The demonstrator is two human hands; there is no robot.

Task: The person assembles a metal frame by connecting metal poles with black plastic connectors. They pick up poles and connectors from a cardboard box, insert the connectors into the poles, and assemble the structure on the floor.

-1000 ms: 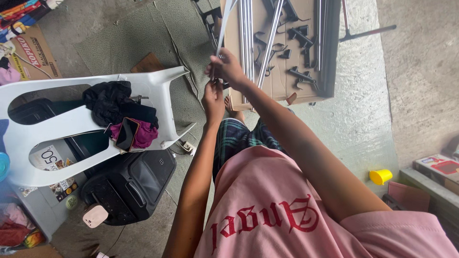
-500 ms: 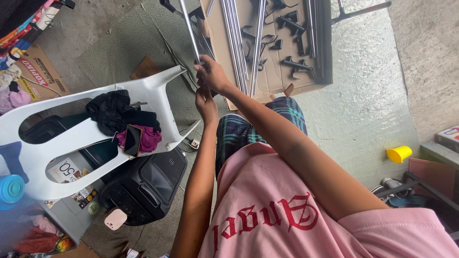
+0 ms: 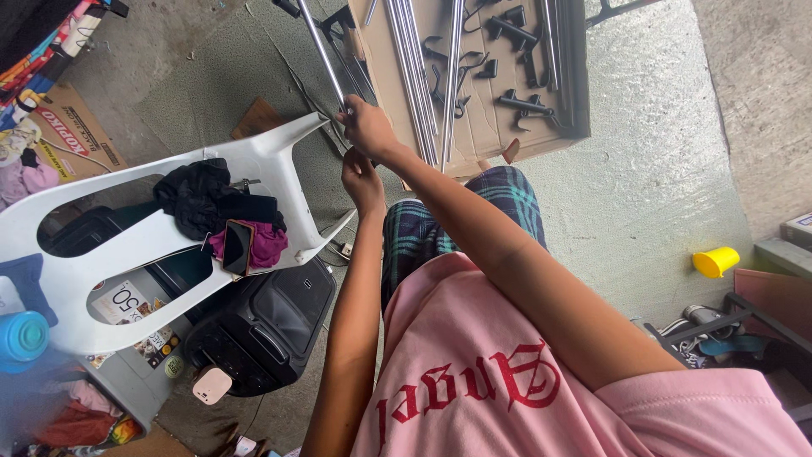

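Above the cardboard sheet (image 3: 486, 127), both hands, right (image 3: 365, 125) and left (image 3: 362, 179), clench one metal rod (image 3: 320, 51).

We only get one head view, looking steeply down past our chest, floor close, cardboard sheet (image 3: 474, 127) at 12 o'clock.

Pink shirt with red lettering, plaid blue-green shorts, bare arms.

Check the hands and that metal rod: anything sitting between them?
Nothing visible does. The right hand is already closed around the metal rod, which slants up and away past the white plastic chair. The left hand sits just below it; whether it touches the rod is hidden.
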